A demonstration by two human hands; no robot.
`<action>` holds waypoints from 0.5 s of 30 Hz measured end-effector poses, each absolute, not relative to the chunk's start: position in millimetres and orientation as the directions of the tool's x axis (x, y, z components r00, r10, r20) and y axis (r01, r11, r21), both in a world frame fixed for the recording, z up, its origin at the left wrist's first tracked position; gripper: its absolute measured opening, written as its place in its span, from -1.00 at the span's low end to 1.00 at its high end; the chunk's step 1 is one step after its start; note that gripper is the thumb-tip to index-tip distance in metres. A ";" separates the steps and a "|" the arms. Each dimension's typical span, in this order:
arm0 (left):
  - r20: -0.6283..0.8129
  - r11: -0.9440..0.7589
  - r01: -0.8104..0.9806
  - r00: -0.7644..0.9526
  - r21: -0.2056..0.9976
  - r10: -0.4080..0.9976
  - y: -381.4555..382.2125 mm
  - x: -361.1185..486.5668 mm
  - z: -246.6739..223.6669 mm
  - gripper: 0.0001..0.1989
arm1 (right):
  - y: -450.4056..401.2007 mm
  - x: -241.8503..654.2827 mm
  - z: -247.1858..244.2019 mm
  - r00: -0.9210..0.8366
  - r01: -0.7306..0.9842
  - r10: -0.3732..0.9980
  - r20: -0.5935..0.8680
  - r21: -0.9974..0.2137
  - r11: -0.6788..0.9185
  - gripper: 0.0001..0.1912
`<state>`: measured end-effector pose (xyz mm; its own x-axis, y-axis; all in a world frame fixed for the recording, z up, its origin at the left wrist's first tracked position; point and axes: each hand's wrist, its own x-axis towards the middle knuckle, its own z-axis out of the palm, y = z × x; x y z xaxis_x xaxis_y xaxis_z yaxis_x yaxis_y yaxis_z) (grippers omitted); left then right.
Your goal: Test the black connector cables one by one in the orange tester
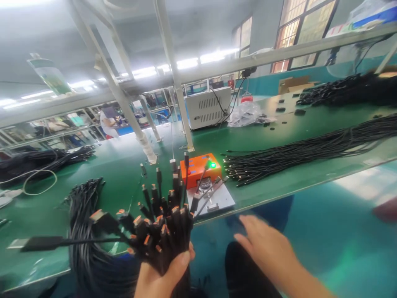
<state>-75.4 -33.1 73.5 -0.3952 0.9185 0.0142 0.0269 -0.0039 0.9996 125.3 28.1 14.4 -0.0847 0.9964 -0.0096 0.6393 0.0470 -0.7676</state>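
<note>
My left hand [169, 275] is wrapped round a thick bunch of black cables [164, 231], whose connector ends fan upward, many with orange tips. One cable with a bare metal plug [40, 243] sticks out to the left. Slightly blurred, my right hand [265, 244] is apart from the bunch over the table's front edge, its fingers spread and holding nothing. Behind the bunch, an orange box [198, 163] with a lit green light stands on the green table, a metal plate with a fixture [218, 198] in front of it, partly hidden by connectors.
Black cables [310, 155] lie along the right side; another bundle [82, 207] hangs over the left edge. A white vented box [208, 108], a plastic bag [246, 114] and small black parts [299, 112] are behind. White posts [175, 74] rise from the table. A person [108, 122] is in the background.
</note>
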 end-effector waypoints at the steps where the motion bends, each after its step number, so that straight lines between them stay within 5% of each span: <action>1: 0.031 -0.024 0.024 -0.379 0.999 0.925 -32.9 -74.8 74.3 -0.72 | 27.6 125.9 24.2 -0.051 0.662 0.996 0.072 -0.744 0.087 -0.76; 7: 0.095 -0.040 0.183 -0.304 0.982 0.948 -32.8 -72.2 80.3 -0.80 | 17.5 86.8 83.3 -0.358 0.161 0.925 0.126 -0.968 0.194 -0.82; 11: 0.100 -0.058 0.159 -0.269 0.986 0.958 -30.3 -66.5 78.7 -0.71 | 14.8 59.0 80.0 -0.360 0.170 0.932 0.032 -0.980 0.099 -0.91; 15: -0.009 0.016 0.016 -0.338 1.000 0.941 -30.8 -71.0 71.3 -0.67 | 13.0 59.3 65.4 -0.305 0.141 0.942 0.143 -0.971 0.193 -0.87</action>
